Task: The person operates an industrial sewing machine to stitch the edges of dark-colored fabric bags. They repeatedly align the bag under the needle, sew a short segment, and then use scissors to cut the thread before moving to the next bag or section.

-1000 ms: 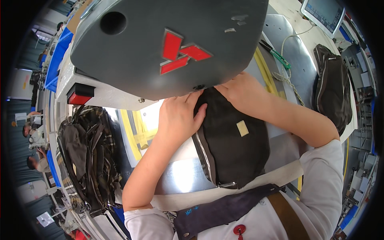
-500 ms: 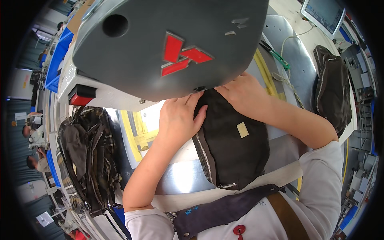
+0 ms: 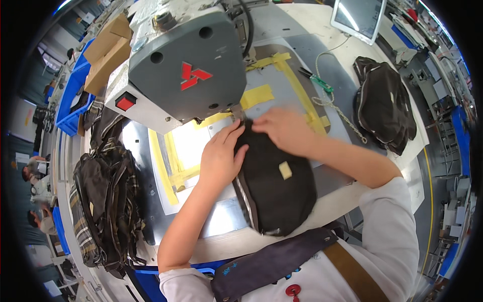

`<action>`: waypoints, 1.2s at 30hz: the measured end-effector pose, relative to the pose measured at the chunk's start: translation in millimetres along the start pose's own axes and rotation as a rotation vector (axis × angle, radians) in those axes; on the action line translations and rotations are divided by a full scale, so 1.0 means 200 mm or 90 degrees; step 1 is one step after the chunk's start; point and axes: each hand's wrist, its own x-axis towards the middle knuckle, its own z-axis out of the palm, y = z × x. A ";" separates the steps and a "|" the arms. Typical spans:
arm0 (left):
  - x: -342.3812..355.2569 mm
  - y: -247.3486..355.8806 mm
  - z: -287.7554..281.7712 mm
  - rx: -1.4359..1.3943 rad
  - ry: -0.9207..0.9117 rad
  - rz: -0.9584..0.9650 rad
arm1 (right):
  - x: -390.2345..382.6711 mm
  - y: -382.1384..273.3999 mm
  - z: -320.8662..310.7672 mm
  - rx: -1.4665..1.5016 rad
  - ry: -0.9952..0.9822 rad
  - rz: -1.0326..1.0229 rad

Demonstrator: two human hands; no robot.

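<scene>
A flat black zippered pouch lies on the metal work plate under a grey sewing machine head. A silver zip runs along the pouch's left edge, and a small pale label sits on its upper face. My left hand rests at the pouch's far left edge, fingers stretched toward the machine's foot and thumb apart on the fabric. On the other side, my right hand, slightly blurred, has its bent fingers closed at the pouch's far end. Its thumb is hidden.
Dark and plaid pouches are heaped at the left. More black pouches lie at the right. Green-handled snips and a cord lie beyond my right hand. A tablet, blue bin and cardboard box stand farther back.
The view has pulled back, so the machine head looks smaller and the area around its foot shows. My right fingers now show on top of the pouch's far end, no longer behind the machine head.
</scene>
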 end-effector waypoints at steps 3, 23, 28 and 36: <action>-0.09 0.12 -0.08 -0.144 -0.098 -0.201 | -0.13 -0.22 -0.05 0.140 -0.006 -0.019; -0.21 0.06 -0.16 -0.294 -0.236 -0.229 | 0.10 0.05 -0.34 -0.258 -0.099 0.112; -0.19 0.06 -0.17 -0.318 -0.255 -0.237 | 0.23 -0.11 -0.24 -0.262 -0.146 -0.252; -0.20 0.03 -0.15 -0.371 -0.233 -0.227 | 0.28 -0.05 -0.16 -0.250 -0.169 -0.345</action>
